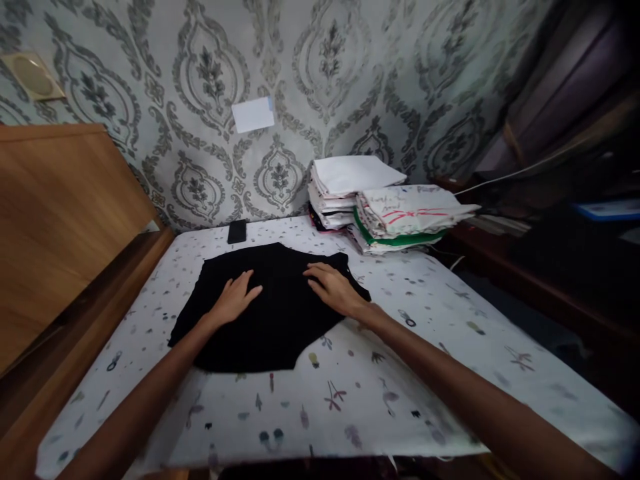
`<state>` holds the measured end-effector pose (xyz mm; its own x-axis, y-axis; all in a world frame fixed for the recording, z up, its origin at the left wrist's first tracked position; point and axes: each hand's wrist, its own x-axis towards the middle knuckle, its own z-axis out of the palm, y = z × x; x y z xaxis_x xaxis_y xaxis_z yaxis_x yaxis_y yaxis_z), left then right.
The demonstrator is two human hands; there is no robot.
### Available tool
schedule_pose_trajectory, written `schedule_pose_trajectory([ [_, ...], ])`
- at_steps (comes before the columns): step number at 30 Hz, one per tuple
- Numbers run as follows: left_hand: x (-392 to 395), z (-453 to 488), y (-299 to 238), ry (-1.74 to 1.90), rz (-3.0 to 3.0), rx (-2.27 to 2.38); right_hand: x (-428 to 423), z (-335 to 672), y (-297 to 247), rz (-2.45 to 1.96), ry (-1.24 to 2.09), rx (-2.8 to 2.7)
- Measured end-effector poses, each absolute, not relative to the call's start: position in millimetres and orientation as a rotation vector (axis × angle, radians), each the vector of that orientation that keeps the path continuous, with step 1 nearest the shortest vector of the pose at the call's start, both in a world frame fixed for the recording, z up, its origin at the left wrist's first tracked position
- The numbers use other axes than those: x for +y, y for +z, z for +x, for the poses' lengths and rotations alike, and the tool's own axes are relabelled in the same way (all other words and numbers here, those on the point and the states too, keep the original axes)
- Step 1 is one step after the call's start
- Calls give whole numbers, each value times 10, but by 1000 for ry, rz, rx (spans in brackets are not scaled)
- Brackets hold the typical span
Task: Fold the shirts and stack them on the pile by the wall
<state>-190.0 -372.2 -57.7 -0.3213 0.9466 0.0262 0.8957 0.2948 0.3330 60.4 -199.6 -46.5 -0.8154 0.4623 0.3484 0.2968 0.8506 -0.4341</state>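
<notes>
A black garment, perhaps a shirt [270, 320], lies spread flat on a white patterned cloth [310, 420] that covers the table. My left hand [235, 297] rests palm down on the garment's left part, fingers stretched and apart. Over on the right part lies my right hand [334, 287], also palm down with its fingers extended. Neither hand grips the fabric. The garment's narrower end with its small openings points to the right, past my right hand.
Behind the garment, stacks of folded clothes [357, 177] and printed white cloth [410, 210] stand by the wall. A dark phone [237, 231] lies at the back left. A wooden panel [65, 220] borders the left side; dark furniture [550, 293] stands at right.
</notes>
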Motion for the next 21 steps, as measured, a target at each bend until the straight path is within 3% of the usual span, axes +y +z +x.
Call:
schedule_pose_trajectory([
  [11,-3206,-3060,-357,325,1658,2615,-1119,-884,-411,-917,520,-2686],
  [21,-3026,-3551,-363,233,1699,2474,-842,-1362,-612,-943,723,-2603],
])
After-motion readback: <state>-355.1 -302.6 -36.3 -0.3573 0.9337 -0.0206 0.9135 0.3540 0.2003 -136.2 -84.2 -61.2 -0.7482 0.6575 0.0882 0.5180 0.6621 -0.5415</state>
